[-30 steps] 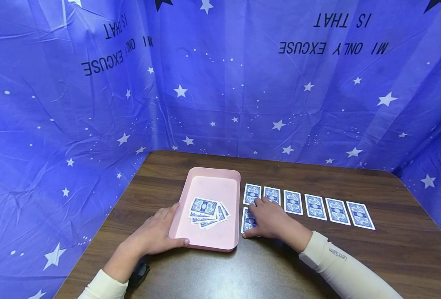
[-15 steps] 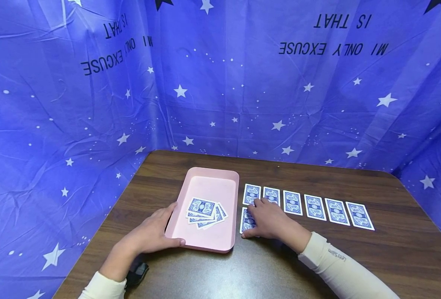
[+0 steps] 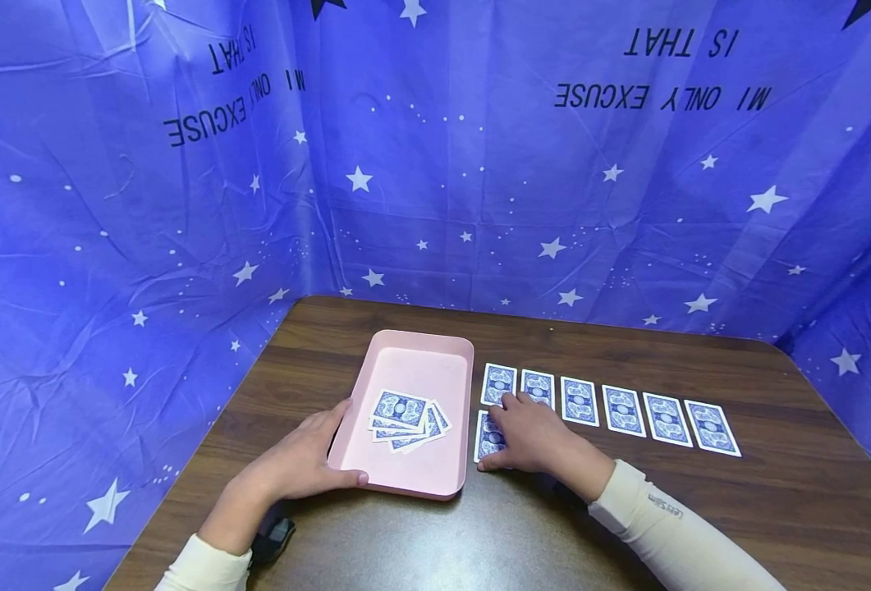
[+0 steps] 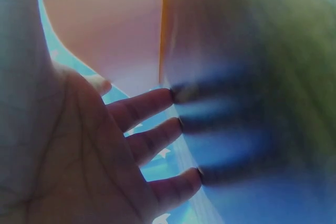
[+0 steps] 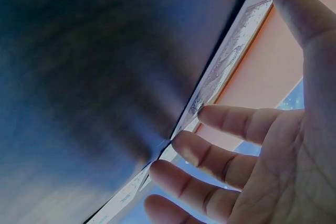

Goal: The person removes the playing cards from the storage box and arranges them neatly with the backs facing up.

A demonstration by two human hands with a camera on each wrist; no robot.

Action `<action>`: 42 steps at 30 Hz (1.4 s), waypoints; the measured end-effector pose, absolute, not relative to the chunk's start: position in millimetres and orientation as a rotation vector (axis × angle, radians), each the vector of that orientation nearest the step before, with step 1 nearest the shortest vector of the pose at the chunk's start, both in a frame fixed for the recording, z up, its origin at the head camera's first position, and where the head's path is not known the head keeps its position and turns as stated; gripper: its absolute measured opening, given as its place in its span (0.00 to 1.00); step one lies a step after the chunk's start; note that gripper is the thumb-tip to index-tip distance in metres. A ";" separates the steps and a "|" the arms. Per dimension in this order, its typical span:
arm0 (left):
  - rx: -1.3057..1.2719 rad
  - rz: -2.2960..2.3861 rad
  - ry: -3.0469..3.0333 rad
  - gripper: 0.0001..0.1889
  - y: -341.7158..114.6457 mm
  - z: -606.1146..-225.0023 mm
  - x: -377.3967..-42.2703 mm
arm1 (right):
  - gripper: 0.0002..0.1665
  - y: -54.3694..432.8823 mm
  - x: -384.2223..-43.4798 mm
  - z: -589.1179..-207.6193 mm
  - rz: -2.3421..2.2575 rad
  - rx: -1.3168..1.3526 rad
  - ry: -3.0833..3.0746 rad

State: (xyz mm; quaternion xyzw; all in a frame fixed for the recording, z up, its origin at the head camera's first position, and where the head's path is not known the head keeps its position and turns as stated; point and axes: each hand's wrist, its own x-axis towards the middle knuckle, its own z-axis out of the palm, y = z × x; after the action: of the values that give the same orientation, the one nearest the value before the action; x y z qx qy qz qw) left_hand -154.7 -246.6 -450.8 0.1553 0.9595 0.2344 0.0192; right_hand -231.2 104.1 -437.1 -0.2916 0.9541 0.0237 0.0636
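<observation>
The left hand [image 3: 304,460] holds the near left corner of a pink tray [image 3: 446,349], its thumb at the near rim and its fingers along the left side. In the left wrist view, three fingertips [image 4: 165,96] meet the table beside the tray [image 4: 105,19]. Inside the tray lie several blue-backed playing cards [image 3: 401,406], fanned and overlapping. The right hand [image 3: 534,435] holds a face-down playing card [image 3: 488,435] right of the tray, thumb at its near edge and fingers at its far end, and hides part of it. This card [image 5: 231,51] lies flat in the right wrist view.
Several more face-down cards [image 3: 579,400] form a row behind the right hand, running to the right. The brown wooden table [image 3: 701,525] ends at a blue star-patterned cloth [image 3: 465,205]. A dark strap [image 3: 272,540] sits at the left wrist.
Between one second and half a second ago, the tray's near end shifted slightly left along with the left hand. The right hand and its card have barely moved.
</observation>
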 end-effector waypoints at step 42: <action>0.513 0.719 2.987 0.62 -248.2 -449.4 -153.3 | 0.44 27.2 -299.2 -376.6 0.206 -1.793 2.576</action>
State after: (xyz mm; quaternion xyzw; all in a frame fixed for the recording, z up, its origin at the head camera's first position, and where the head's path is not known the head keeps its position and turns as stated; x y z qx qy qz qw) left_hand -153.3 -248.2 -449.4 0.1646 0.9588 0.2309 0.0136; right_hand -299.2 27.2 -376.6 -0.5700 0.8190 0.0655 -0.0018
